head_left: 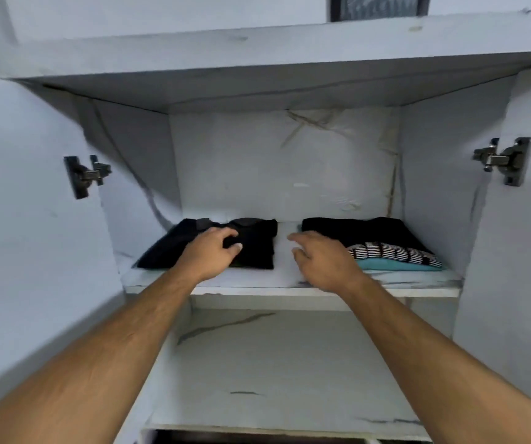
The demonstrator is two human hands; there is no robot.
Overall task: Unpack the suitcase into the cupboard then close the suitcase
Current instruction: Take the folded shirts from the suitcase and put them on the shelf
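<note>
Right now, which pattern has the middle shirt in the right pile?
Black and white stripes on the middle shirt, seen in the head view.

Pale grey walls (273,161) are seen all round, streaked and cracked at the back; a hinge (86,176) is fixed on each open door, and a dark frame (379,8) is glimpsed above

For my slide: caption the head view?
Left hand rests on folded black garment on white cupboard shelf; right hand hovers.
</note>
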